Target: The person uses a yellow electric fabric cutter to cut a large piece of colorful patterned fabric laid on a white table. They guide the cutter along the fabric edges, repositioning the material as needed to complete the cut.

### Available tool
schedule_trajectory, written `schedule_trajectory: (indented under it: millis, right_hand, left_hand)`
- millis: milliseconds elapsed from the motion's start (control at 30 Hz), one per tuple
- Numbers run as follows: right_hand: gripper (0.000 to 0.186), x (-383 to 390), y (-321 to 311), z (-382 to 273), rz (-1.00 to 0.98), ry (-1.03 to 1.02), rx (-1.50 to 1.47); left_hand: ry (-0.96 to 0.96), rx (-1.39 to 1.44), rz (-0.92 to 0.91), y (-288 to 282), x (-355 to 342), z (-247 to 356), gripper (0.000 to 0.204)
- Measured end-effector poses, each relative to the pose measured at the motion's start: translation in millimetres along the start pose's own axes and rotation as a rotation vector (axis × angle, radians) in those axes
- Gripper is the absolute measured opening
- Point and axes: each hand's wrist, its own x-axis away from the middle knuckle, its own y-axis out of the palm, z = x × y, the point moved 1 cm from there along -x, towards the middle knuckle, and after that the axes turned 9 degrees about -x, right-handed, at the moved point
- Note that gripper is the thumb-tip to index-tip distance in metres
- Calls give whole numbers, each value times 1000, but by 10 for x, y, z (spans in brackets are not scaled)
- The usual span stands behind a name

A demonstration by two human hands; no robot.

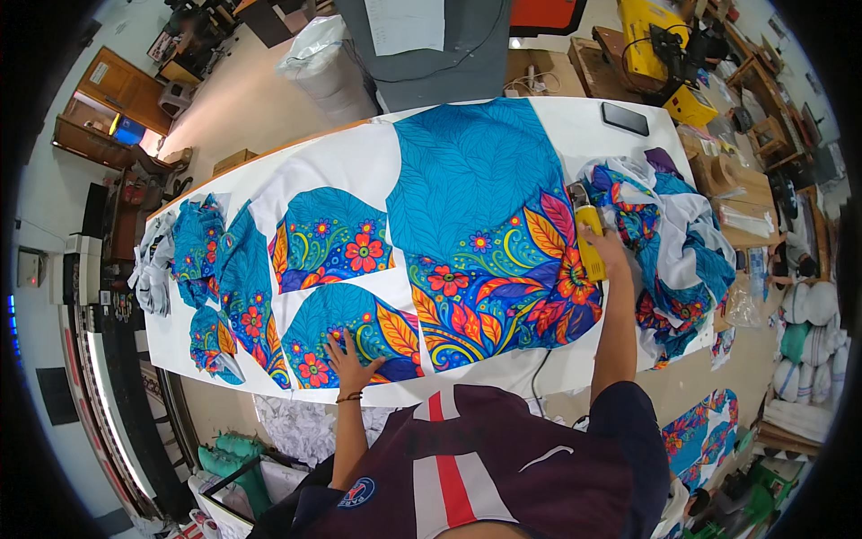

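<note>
My left hand lies spread on a printed turquoise, floral sleeve-shaped fabric piece near the table's front. My right hand grips a yellow electric cutting tool at the right edge of the large turquoise panel, which has orange leaves and red flowers along its lower half. A similar smaller piece lies above my left hand. A crumpled heap of printed and white fabric sits just right of the tool, and more cut pieces are at the left. A black cord runs down near my right arm.
The white table carries a phone at back right. Behind are a white sack, a dark grey surface and yellow machinery. Bundled white sacks stand at right, long equipment at left, fabric scraps below.
</note>
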Motion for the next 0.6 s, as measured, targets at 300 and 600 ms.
schedule_trajectory:
  millis: [300, 600]
  right_hand:
    - [63, 920, -179, 130, 175, -170, -101]
    - [54, 1609, -206, 427, 217, -114, -258]
  left_hand:
    - [-66, 43, -77, -11, 116, -156, 143]
    - [-57, 11, -86, -13, 197, -343, 148]
